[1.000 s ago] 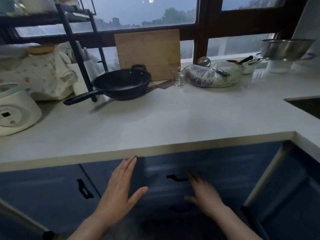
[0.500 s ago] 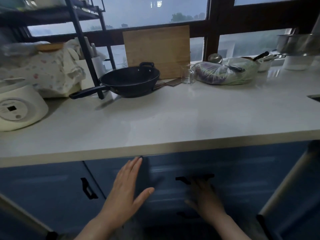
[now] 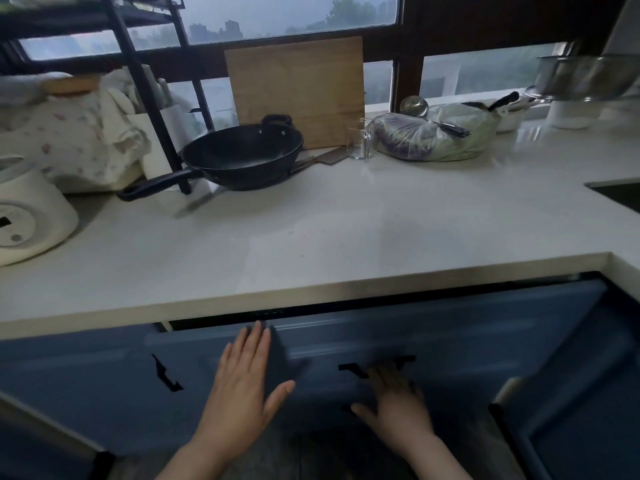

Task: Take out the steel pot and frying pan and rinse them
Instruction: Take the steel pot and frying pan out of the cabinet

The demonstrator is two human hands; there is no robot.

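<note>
A black frying pan (image 3: pixel 242 157) with a long handle sits on the white counter (image 3: pixel 346 230) in front of a wooden cutting board (image 3: pixel 298 91). No steel pot is in sight; a steel bowl (image 3: pixel 585 77) stands at the far right by the window. Below the counter, a blue drawer front (image 3: pixel 467 337) stands slightly out, with a dark gap along its top. My right hand (image 3: pixel 394 400) hooks its fingers on the drawer's black handle (image 3: pixel 353 368). My left hand (image 3: pixel 242 386) is flat with straight fingers against the drawer front.
A white rice cooker (image 3: pixel 27 216) sits at the left edge beside a black rack post (image 3: pixel 152 98). A glass (image 3: pixel 360 140) and a plastic bag of vegetables (image 3: pixel 436 136) lie near the window. A sink corner (image 3: pixel 620 195) shows at the right.
The drawer has come out a little, opening a gap under the counter edge. My right hand's fingers have closed on the handle. My left hand stays flat on the drawer front.
</note>
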